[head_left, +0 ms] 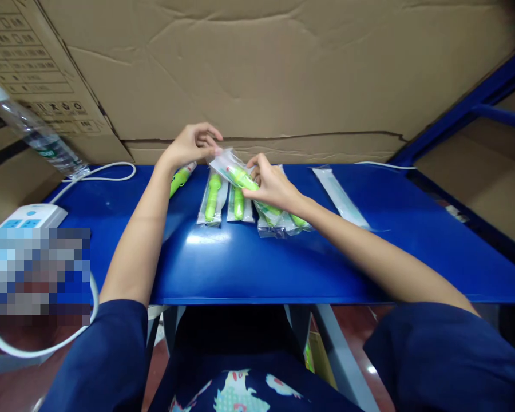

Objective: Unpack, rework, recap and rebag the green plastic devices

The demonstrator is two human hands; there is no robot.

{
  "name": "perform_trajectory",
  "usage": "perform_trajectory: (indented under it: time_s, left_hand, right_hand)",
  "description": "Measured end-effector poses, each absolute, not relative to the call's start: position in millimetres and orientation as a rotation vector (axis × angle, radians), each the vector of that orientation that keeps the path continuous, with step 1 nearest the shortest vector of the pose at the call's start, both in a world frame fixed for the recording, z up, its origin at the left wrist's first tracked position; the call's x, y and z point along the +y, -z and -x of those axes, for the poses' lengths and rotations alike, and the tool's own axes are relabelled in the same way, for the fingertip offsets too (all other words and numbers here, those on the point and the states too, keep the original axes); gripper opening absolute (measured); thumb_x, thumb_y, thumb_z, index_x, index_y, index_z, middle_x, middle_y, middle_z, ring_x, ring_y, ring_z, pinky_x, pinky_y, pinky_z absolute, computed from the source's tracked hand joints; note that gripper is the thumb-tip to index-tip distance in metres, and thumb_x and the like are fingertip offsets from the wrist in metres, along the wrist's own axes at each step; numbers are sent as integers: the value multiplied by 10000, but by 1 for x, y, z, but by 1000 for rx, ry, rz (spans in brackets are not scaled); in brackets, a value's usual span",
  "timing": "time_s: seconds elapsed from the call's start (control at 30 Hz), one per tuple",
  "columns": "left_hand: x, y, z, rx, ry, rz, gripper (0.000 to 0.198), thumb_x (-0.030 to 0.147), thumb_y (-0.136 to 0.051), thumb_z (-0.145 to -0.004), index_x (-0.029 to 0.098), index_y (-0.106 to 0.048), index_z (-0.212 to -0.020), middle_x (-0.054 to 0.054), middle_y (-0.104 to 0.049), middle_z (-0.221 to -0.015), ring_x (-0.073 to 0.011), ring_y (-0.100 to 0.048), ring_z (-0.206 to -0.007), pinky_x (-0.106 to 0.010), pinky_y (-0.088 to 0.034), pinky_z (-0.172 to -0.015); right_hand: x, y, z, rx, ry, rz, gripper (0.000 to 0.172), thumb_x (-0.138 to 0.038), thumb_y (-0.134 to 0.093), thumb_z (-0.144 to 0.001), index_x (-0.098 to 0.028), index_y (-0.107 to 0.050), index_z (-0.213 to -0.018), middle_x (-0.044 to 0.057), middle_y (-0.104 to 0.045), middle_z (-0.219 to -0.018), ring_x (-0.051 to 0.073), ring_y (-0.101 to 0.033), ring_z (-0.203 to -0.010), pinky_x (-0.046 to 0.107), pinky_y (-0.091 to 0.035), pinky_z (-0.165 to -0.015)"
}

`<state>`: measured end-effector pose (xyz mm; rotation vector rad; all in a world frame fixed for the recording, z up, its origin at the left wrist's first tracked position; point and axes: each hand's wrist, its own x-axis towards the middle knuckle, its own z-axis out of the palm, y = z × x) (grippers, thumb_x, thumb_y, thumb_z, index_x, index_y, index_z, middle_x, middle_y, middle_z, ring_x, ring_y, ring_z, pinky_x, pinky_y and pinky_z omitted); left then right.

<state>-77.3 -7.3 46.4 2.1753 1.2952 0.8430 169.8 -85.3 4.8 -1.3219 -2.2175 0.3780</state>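
Left hand (193, 144), right hand (273, 186) pinch bag (233, 168)

I can read no words here. The cardboard box (30, 63) at my left bears a printed grid and handling symbols. The water bottle (38, 137) has a green label, and both are too small to make out.

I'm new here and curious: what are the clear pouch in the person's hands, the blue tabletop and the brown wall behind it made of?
The clear pouch: thin glossy plastic film, see-through and crinkled. The blue tabletop: smooth and shiny with bright glare, probably painted metal or laminate. The brown wall: matte cardboard, likely corrugated, creased and wrinkled.
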Motion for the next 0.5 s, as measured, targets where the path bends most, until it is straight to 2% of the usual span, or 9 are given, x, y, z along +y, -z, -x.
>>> perform_trajectory:
  time_s: [0.13, 0.2, 0.27, 0.37, 0.43, 0.5]
  left_hand:
    - [-13, -46, 75, 1386, -919, -2126, 539, 252, -646, -908, 223, -567, -1440, -116, -740, -1240, -283, -722, -1179, -459, -571, -1034]
    - [-12, -46, 75, 1374, -919, -2182, 502, 224, -658, -877, 222, -627, -1378, -110, -692, -1363, -272, -699, -1228, -427, -554, -1064]
    - [-11, -47, 75, 1332, -844, -2234, 375, 216, -664, -860, 189, -715, -1230, -98, -658, -1432, -270, -671, -1272, -396, -537, -1083]
    - [-13, -49, 73, 1278, -687, -2174, 280, 276, -615, -915, 158, -761, -1124, -88, -694, -1390, -272, -656, -1272, -391, -539, -1069]
    - [-15, -49, 73, 1259, -632, -2082, 343, 354, -535, -988, 161, -760, -1161, -88, -727, -1330, -269, -657, -1254, -404, -543, -1055]
    - [-16, -49, 72, 1239, -586, -2066, 399, 419, -477, -1029, 163, -770, -1121, -89, -737, -1312, -272, -650, -1269, -400, -538, -1055]
  right_hand:
    - [-89, 4, -178, -2189, -326, 1307, 558, -239, -656, -784, -188, -458, -1304, 14, -630, -870, 207, -593, -741, 320, -429, -689]
    - [-90, 9, -181, -2175, -279, 1312, 550, -234, -651, -787, -181, -464, -1302, 27, -648, -912, 203, -598, -753, 314, -419, -690]
    - [-92, 12, -183, -2174, -230, 1299, 524, -232, -649, -799, -176, -480, -1292, 46, -668, -961, 207, -614, -784, 311, -418, -704]
    - [-95, 15, -186, -2186, -145, 1259, 481, -245, -642, -829, -171, -501, -1283, 81, -689, -1041, 232, -643, -863, 316, -429, -733]
    - [-96, 15, -187, -2202, -102, 1248, 465, -241, -630, -843, -166, -512, -1287, 96, -698, -1072, 245, -655, -900, 321, -439, -749]
    - [-98, 14, -187, -2231, -78, 1246, 453, -228, -624, -850, -159, -527, -1287, 107, -707, -1091, 249, -664, -917, 326, -450, -763]
